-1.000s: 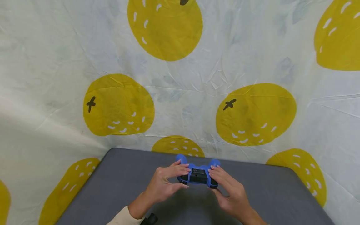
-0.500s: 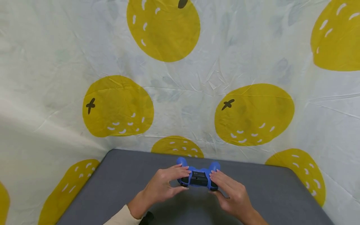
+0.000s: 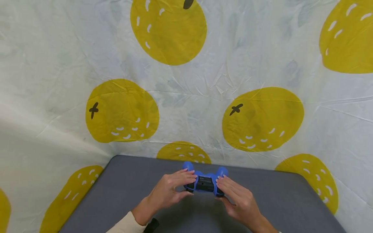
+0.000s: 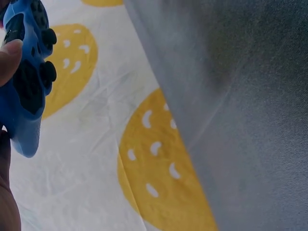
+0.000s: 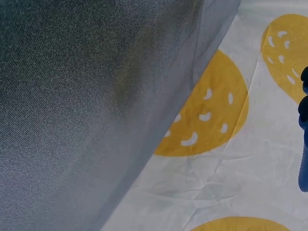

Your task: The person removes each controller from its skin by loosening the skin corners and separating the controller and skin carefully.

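Both hands hold a blue and black game controller (image 3: 205, 183) above the grey table, its two handles pointing away toward the back. My left hand (image 3: 170, 189) grips its left end, fingers over the side facing me and thumb beneath. At the other end, my right hand (image 3: 239, 197) has its fingers on top and its thumb below. The left wrist view shows the controller (image 4: 29, 91) side-on with two black thumbsticks and a thumb on it. Only a sliver of the controller (image 5: 304, 159) reaches the right wrist view, where no hand shows.
A grey cloth-covered table (image 3: 131, 174) lies under the hands. Behind and beside it hangs a pale sheet (image 3: 189, 113) printed with large yellow fruit. A dark strap-like object (image 3: 151, 225) sits at the left wrist, by a cream sleeve (image 3: 128, 224).
The controller dipped slightly and tilted, then came back up a little, with both hands keeping hold of it. The head view shifted very slightly.
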